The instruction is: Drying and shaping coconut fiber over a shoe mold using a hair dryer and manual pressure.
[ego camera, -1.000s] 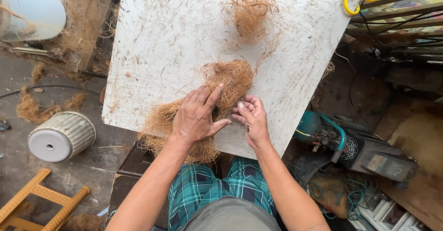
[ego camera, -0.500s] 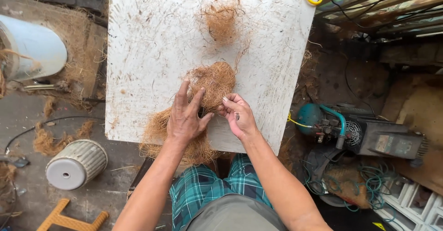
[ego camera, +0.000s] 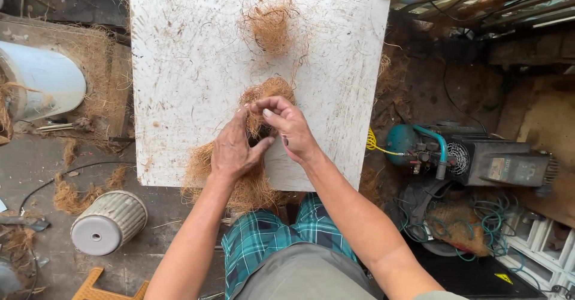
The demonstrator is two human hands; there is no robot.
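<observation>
Coir fibre bundle (ego camera: 254, 138) lies on the white surface (ego camera: 179, 66) at its near edge, long axis diagonal: upper end toward the far right near the surface's middle, lower end spilling over the near edge toward the left. Left hand (ego camera: 232, 150) pressed on the bundle's middle, grip clenched around the fibres. Right hand (ego camera: 288, 129) at the upper end, grip pinching a tuft between thumb and fingers. Smaller fibre clump (ego camera: 269, 27) farther out on the surface, apart from the bundle. Left on the floor: ribbed pale pot (ego camera: 109, 222), white drum (ego camera: 39, 81), loose fibre. Right: teal compressor (ego camera: 419, 153) with hoses. Nothing lies between hands and bundle.
</observation>
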